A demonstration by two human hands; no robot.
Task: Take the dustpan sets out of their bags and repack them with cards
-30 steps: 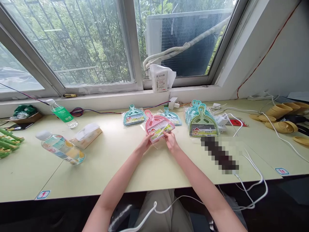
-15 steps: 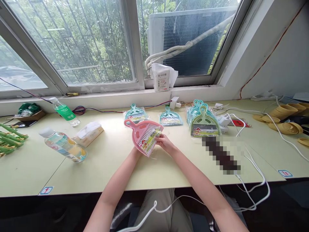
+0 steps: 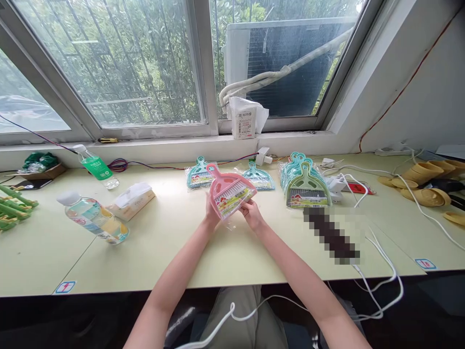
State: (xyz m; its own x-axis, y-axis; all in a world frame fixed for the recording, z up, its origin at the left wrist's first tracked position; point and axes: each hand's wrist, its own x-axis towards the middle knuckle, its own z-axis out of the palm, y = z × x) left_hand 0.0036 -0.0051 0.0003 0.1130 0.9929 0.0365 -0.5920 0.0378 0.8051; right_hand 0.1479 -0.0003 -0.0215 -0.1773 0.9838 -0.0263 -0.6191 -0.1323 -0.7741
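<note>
Left fingers (image 3: 208,198): seen at the near left edge of the pink dustpan set, touching it, mostly hidden behind the pan; cannot tell how far closed.
Right fingers (image 3: 244,207): closed in a pinch on the lower right part of the same set, near the printed label.
Pink dustpan set (image 3: 233,193): held between both sets of fingers, raised over the bench (image 3: 163,261); tilted, with handle pointing away and to the left; fitted with a white-bristled brush and a colorful printed label, with clear film hanging below.
Left blue set (image 3: 199,176): laid on the bench, beyond the left fingers, wrapped in clear film.
Right blue set (image 3: 259,178): laid beyond the right fingers, partly covered from view by the pink pan.
Stack of sets (image 3: 308,186): placed right of and beyond the right fingers; green in front, blue-green behind.
Tissue pack (image 3: 133,199): placed well left of the left fingers.
Large bottle (image 3: 97,220): capped in white, further left of the left fingers than the tissue pack.
Green-labeled bottle (image 3: 97,168): beyond the large bottle, left of the left fingers.
Pixelated dark item (image 3: 330,235): right of the right fingers, detail unreadable.
White cables (image 3: 392,271): run right of the right fingers, partly over the bench edge.
</note>
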